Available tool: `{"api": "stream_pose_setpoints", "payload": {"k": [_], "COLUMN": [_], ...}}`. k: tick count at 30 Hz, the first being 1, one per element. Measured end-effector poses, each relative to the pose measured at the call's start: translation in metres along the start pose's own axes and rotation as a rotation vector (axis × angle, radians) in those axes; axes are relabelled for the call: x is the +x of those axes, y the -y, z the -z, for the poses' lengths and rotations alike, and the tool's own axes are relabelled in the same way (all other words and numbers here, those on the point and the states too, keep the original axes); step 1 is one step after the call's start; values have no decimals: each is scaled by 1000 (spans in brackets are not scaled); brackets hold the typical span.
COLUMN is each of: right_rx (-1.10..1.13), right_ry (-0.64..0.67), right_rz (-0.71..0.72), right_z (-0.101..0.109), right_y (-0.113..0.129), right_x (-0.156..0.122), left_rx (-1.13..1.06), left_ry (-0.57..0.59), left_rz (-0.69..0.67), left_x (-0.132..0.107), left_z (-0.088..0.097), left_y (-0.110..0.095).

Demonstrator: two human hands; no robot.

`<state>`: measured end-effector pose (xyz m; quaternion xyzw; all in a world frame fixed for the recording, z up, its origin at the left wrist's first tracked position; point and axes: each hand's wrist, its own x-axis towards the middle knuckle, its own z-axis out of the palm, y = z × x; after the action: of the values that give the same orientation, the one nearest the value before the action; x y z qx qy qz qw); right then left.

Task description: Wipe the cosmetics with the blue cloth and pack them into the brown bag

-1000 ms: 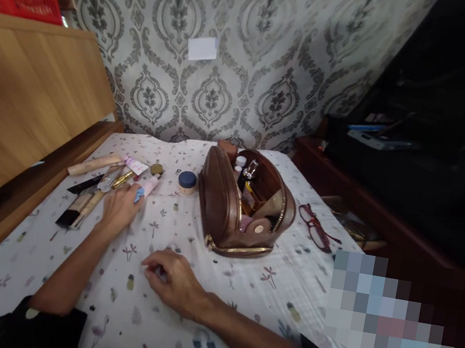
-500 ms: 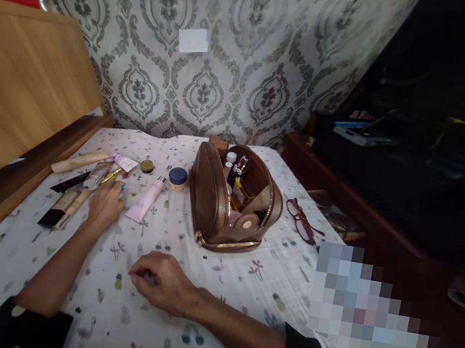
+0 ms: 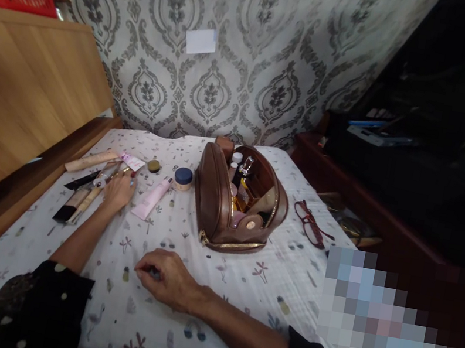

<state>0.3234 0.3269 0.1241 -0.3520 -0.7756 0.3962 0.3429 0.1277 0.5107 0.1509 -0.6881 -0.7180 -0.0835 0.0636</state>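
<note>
My left hand (image 3: 118,190) lies on the patterned cloth (image 3: 199,263) at the left. Its fingertips rest on a thin gold stick (image 3: 122,172) in a pile of make-up brushes (image 3: 76,202); I see nothing gripped. A pink tube (image 3: 151,200) lies just right of this hand, apart from it. My right hand (image 3: 166,277) rests nearer to me in the middle, fingers curled down on the cloth, with nothing visibly in it. An open brown toiletry bag (image 3: 215,195) full of small bottles stands beyond it.
A blue-lidded jar (image 3: 183,177), a small gold-lidded pot (image 3: 154,166) and a long beige tube (image 3: 92,160) lie near the pile. Red glasses (image 3: 311,223) lie right of the bag. A wooden board (image 3: 18,96) stands at the left and dark furniture at the right.
My left hand has let go of the pink tube and moved left onto the brushes and the gold stick. The tube now lies uncovered. My right hand has hardly moved.
</note>
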Motion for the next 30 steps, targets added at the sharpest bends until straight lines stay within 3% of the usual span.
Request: {"api": "stream_pose_setpoints", "payload": {"k": [5,9,14,19,24,26,30], "right_rx": [-25,-51,-45,12,293,514,775], "right_ry": [15,22,19,0,-128,-216,-336], "right_rz": [12,22,38,-3,-162,-239,-296], "right_z": [-1,0,-1,1,6,6,5], "right_y": [-2,-3,-4,-2,-4,-8,-15], "right_x": [1,1,1,2,6,10,16], "left_rx": [16,20,19,-29,-344,-543,-740], "left_ry": [37,58,64,-20,-97,-25,319], "left_rz": [107,134,65,-57,-204,-303,-460], "left_x": [23,25,3,-29,-58,-70,-90], "left_z": [1,5,16,21,35,45,63], "left_y": [-8,-10,-3,6,14,14,8]}}
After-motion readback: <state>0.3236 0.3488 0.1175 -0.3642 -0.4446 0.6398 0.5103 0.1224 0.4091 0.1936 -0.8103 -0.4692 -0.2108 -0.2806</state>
